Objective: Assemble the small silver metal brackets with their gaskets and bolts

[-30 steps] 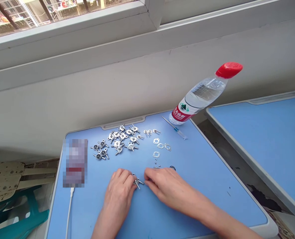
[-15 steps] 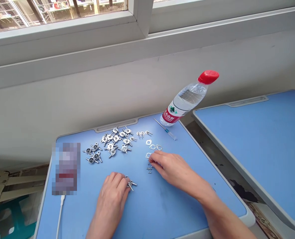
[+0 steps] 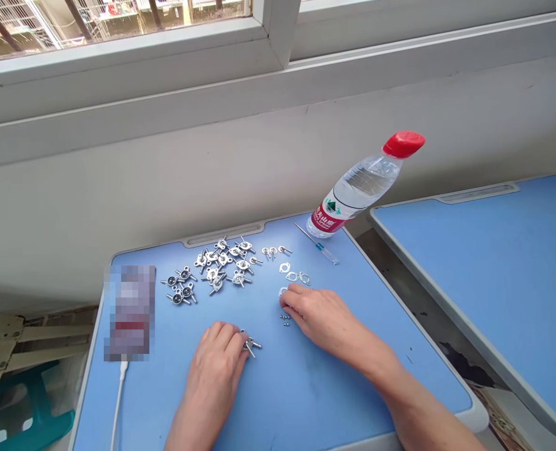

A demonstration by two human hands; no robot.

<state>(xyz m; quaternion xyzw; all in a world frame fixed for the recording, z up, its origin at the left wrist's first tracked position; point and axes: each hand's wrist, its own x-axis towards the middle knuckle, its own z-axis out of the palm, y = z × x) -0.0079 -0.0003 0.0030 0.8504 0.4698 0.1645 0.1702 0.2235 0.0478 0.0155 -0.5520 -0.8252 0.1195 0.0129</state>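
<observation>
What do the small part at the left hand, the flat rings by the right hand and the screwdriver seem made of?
The small part by the left hand looks like plated metal, from its silvery shine; which metal is unclear. The flat rings by the right hand look like thin pale sheet metal. The screwdriver has a steel-looking shaft and a clear plastic handle with a blue core.

Water bottle (image 3: 360, 188), screwdriver (image 3: 319, 245), cable (image 3: 118, 407), probably a phone (image 3: 129, 313)
</observation>
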